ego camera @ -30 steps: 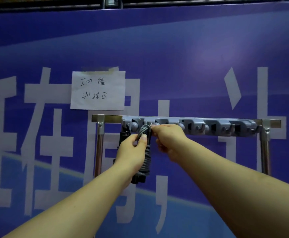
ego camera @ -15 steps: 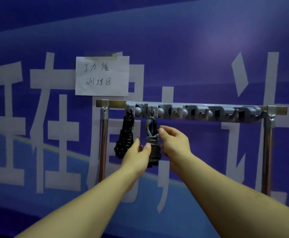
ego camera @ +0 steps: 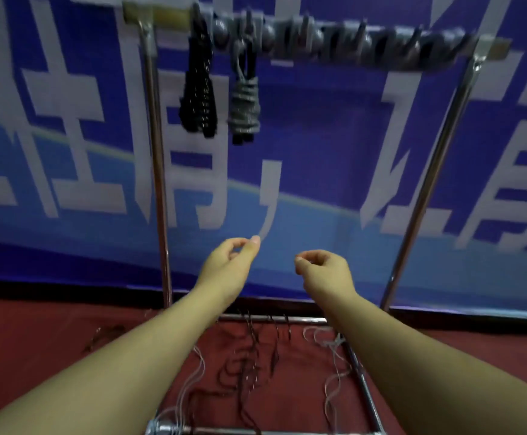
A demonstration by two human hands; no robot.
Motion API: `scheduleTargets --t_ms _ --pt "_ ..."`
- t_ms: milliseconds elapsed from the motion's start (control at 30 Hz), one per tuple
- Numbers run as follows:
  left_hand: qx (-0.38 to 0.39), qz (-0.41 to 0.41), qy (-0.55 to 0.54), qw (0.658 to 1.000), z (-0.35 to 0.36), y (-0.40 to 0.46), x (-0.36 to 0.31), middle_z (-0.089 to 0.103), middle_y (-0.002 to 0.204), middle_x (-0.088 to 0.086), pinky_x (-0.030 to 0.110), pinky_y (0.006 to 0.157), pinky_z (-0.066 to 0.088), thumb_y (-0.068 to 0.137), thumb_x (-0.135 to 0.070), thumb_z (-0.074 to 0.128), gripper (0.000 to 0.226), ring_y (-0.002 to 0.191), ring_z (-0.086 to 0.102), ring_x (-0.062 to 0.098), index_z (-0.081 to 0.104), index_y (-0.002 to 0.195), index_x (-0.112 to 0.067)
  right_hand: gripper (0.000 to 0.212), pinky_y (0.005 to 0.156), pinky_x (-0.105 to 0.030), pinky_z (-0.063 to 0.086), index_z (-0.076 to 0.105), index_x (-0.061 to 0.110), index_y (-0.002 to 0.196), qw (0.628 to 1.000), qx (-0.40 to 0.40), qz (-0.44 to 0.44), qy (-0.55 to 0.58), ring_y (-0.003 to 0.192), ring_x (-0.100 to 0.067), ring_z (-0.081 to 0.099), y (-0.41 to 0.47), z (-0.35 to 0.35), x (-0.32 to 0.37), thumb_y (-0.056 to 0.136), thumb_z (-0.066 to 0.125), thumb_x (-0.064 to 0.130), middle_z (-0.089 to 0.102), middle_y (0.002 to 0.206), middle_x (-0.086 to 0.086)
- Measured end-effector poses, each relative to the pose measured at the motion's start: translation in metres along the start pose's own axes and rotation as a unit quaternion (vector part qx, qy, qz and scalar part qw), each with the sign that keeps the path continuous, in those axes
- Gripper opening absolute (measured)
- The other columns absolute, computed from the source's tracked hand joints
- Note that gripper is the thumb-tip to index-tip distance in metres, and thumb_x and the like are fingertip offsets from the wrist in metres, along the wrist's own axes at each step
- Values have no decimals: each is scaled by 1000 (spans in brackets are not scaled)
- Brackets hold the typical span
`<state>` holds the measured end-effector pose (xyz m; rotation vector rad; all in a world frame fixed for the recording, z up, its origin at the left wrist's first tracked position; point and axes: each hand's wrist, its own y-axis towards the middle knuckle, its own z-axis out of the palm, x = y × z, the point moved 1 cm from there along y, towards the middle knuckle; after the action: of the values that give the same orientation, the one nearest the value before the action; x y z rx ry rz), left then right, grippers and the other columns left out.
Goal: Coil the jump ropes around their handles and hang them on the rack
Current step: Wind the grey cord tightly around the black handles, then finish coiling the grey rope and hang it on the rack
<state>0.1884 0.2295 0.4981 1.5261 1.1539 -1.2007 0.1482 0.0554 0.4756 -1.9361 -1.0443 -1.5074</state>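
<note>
Rack (ego camera: 158, 158): metal frame with two upright poles, a grey hook bar (ego camera: 334, 39) across the top, and base rails on the red floor (ego camera: 36, 346). It stands before a blue banner (ego camera: 334, 120) with white lettering.

Black jump rope (ego camera: 198, 95): coiled around its handles, hanging from the leftmost part of the hook bar, long axis vertical, handle ends pointing down.

Grey jump rope (ego camera: 245, 105): coiled likewise, hanging just right of the black one, long axis vertical, dark handle ends pointing down.

Loose ropes (ego camera: 249, 365): dark and pale cords lying tangled on the floor within the rack's base.

Left hand (ego camera: 229, 265): held below the hanging ropes, well apart from them, fingers loosely curled, holding nothing.

Right hand (ego camera: 325, 271): beside the left, fingers loosely curled, holding nothing.
</note>
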Motion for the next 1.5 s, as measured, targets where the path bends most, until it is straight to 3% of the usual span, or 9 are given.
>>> scheduleTargets --t_ms 167,400,567,767,967,1133,1267,1400,1500 --pt "45 -71 30 996 31 -31 74 71 101 -3 46 94 55 80 -75 55 46 97 67 20 65 94 -32 12 69 -32 49 70 20 79 997 34 51 -41 67 -14 61 -37 -9 -80 88 71 28 70 75 2" --pt "89 -161 96 978 72 -80 197 74 94 2 44 90 55 87 -70 52 52 97 70 28 70 91 -21 19 73 -35 49 71 16 86 978 77 169 -94 68 -17 58 -92 -15 -211 85 74 35 71 82 0" --pt "136 -229 167 949 82 -129 309 68 82 -4 31 78 47 96 -58 54 42 90 66 26 65 81 -21 25 72 -34 48 68 15 78 956 63 261 -118 67 -19 56 -147 -23 -316 84 74 38 64 70 3" --pt "183 -266 286 902 71 -168 393 72 109 -12 29 98 49 83 -70 58 48 106 66 12 70 105 -29 36 70 -38 47 68 13 78 943 63 313 -92 65 -21 55 -177 11 -378 74 72 48 61 62 4" --pt "202 -283 300 888 84 -200 433 71 116 -11 24 93 48 86 -54 70 33 106 65 11 67 112 -34 27 72 -35 49 74 9 88 911 82 393 -89 69 -22 57 -206 46 -449 87 70 36 68 75 -6" --pt "254 -262 384 848 86 -206 471 57 139 -7 31 108 43 80 -53 76 66 129 53 16 54 140 -32 27 84 -48 58 73 26 76 875 75 456 -143 85 -32 71 -235 44 -501 70 70 52 76 83 -6" --pt "324 -219 485 782 111 -194 485 46 140 -6 37 109 35 72 -64 76 82 132 38 26 45 143 -40 46 81 -44 59 75 19 87 862 65 483 -137 84 -32 73 -231 55 -546 61 68 57 76 81 -4" --pt "345 -141 535 759 130 -187 495 51 129 -3 39 100 38 79 -49 75 53 126 44 26 53 125 -33 14 63 -37 54 63 10 77 854 19 520 13 65 -27 62 -217 71 -508 85 73 16 67 68 -14" --pt "343 -141 528 764 132 -179 497 54 122 2 36 94 44 89 -42 69 36 119 54 26 63 119 -24 11 57 -29 57 60 8 84 834 10 545 78 66 -24 63 -212 75 -498 92 66 6 66 75 -15"
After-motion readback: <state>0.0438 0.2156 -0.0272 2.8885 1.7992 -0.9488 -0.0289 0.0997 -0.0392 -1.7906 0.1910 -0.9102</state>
